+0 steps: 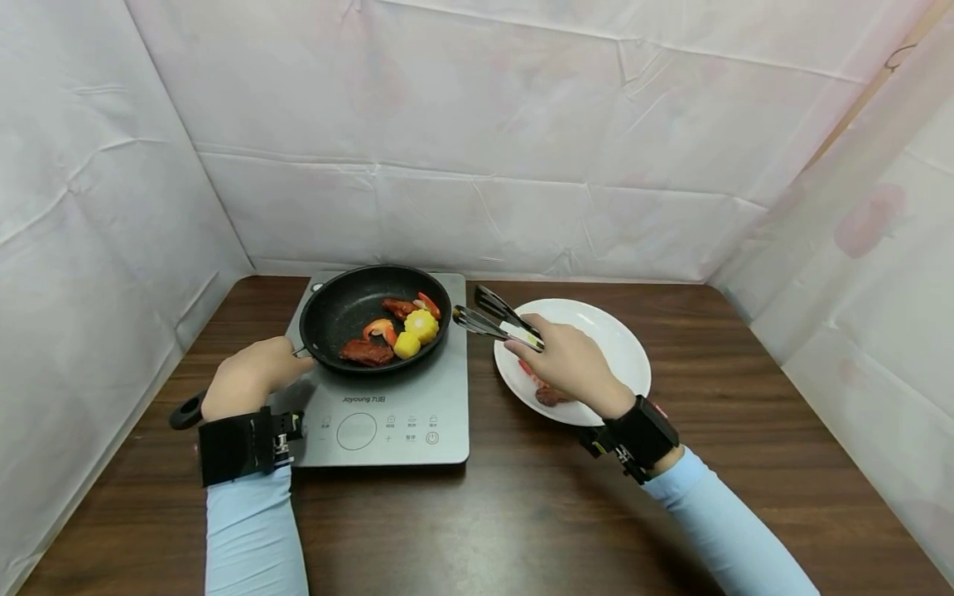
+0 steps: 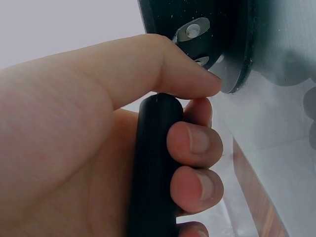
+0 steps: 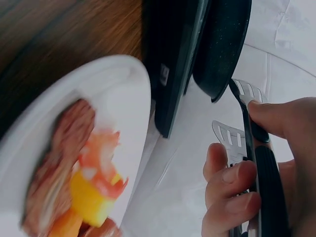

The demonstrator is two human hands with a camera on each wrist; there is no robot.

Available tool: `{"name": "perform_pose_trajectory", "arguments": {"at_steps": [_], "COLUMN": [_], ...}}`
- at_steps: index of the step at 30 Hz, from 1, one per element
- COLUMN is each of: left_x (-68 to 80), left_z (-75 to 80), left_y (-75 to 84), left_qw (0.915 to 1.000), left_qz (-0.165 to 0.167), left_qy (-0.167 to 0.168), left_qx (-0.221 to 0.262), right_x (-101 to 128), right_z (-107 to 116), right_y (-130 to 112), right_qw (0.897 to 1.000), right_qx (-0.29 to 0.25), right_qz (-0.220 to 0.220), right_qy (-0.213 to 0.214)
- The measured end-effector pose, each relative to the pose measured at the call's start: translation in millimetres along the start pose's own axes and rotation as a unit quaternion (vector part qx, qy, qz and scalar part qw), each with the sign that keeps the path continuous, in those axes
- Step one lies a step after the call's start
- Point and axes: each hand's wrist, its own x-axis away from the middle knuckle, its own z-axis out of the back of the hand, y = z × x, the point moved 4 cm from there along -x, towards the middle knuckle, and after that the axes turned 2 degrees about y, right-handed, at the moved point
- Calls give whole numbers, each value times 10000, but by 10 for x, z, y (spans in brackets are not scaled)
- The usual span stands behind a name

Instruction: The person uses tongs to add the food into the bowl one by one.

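Dark wood table (image 1: pixel 522 513) runs under both my sleeves, walled in by creased white sheeting. Nearest me, my left hand (image 1: pixel 249 377) is wrapped around the black pan handle (image 2: pixel 153 168) — the fingers (image 2: pixel 195 140) curl round it with the thumb laid along the top, close to the rivets. My right hand (image 1: pixel 570 360) hovers over the white plate (image 1: pixel 622 343), pinching the tongs (image 1: pixel 495 319) near their hinge end, the two slotted tips standing apart and pointing at the pan's rim. On the plate lie a piece of meat, a shrimp and something yellow, partly hidden under my hand.

Farther off, the frying pan (image 1: pixel 350 310) sits on the grey induction cooker (image 1: pixel 387 414), holding more meat, shrimp (image 1: pixel 380 329) and corn (image 1: pixel 421 324).

My worry: the corn pieces look round and slick, so a shallow bite from the tongs could let one roll off between pan and plate. If my left grip tilts the pan, everything slides to one edge.
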Motion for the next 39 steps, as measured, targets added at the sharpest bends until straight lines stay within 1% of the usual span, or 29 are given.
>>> {"name": "perform_pose_trajectory", "arguments": {"at_steps": [4,10,16,24,31,34,39], "left_x": [-9,-10,-13,-20,-18,-18,-20], "left_z": [-10,-22,-28,-9,-5,-10,-15], "left_y": [3,5,-3,-20,-13,-19,-22], "left_qw": [10000,10000,10000,10000,10000,10000,10000], "left_qz": [14,63,73,3,17,42,73], "left_qy": [15,-20,-48,-36,24,16,35], "left_qx": [5,35,37,15,33,20,45], "right_x": [60,127,230,388,551,604,680], "right_z": [34,107,171,248,283,270,241], "right_y": [154,471,727,989,1211,1287,1368], "right_qw": [9999,9994,9983,9959,9941,9930,9930], "right_qx": [163,345,418,638,574,510,492], "right_qz": [31,2,-316,-524,-764,-850,-825], "right_qy": [-10,-102,-268,-368,-512,-639,-686]}}
